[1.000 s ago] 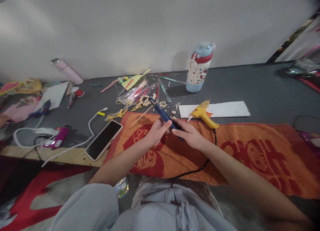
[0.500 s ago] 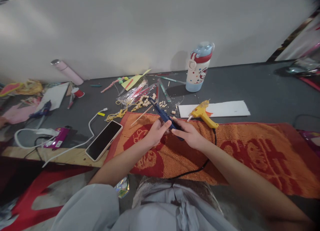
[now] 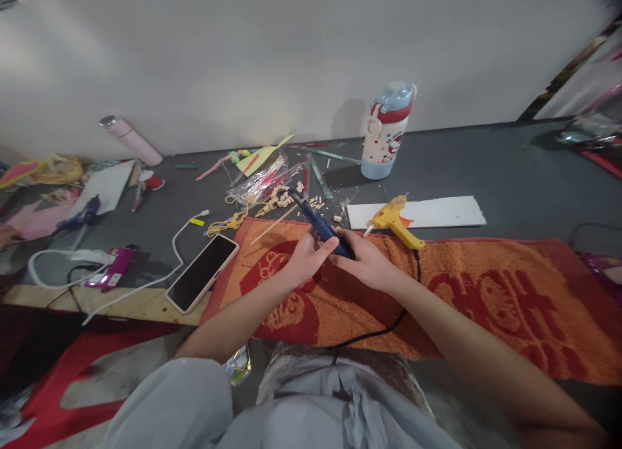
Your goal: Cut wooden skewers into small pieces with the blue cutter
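Note:
Both hands meet over an orange-red towel (image 3: 476, 293). My right hand (image 3: 370, 262) is closed round the handle of a blue glue gun (image 3: 315, 221), whose nozzle points up-left toward a pile of small wooden bits (image 3: 317, 203). My left hand (image 3: 305, 258) touches the gun's body from the left, its fingers bent against it. A thin wooden stick (image 3: 275, 224) lies just beyond the left hand. A yellow glue gun (image 3: 396, 222) rests on the towel's far edge, its black cord (image 3: 389, 326) running back toward me.
A phone (image 3: 201, 271) on a white cable lies left of the towel. A white board (image 3: 427, 211), a cartoon water bottle (image 3: 386, 131), a pink flask (image 3: 129, 139), plastic sleeves and yellow string (image 3: 228, 221) litter the grey floor. Another person's hand (image 3: 7, 234) shows at far left.
My left hand's fingers have slid a little further along the blue glue gun toward my right hand. Everything else has stayed put.

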Motion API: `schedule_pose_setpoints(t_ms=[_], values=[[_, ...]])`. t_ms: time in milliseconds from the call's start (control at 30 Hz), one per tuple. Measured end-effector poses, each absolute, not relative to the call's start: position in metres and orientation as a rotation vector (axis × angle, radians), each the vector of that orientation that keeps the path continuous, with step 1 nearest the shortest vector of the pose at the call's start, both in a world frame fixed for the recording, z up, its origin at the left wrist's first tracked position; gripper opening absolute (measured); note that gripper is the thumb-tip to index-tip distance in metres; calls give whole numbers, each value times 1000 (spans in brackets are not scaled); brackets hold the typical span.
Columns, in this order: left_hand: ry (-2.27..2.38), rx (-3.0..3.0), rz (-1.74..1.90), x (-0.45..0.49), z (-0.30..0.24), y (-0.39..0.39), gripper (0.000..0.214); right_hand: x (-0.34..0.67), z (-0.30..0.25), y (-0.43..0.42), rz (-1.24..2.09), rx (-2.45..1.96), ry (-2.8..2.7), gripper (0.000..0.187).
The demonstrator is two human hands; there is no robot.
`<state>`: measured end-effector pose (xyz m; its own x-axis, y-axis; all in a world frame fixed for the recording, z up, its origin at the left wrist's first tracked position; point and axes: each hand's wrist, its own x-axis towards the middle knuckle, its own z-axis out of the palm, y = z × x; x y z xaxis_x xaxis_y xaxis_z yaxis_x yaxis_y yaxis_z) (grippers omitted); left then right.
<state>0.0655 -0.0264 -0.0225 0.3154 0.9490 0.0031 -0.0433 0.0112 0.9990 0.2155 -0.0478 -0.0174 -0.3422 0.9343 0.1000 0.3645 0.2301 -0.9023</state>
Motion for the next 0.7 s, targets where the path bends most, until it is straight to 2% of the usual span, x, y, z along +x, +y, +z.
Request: schedule_pose_setpoints(t_ms=[200, 300, 367, 533, 700], values=[[895, 1360, 904, 63, -15, -25, 56, 212, -15, -53, 891, -1387, -1827, 43], [818, 1494, 808, 56, -9, -20, 50, 214, -11, -53, 865, -1462, -1824, 37], [936, 1649, 852, 48, -4, -17, 42, 218, -8, -51, 849, -1550, -1824, 33], [1504, 2380, 1276, 29, 3, -8, 20, 224, -4, -49, 755, -1683, -1871, 37], [1548, 2650, 1116, 21, -8, 2, 20, 222, -5, -53, 731, -1650, -1926, 34]])
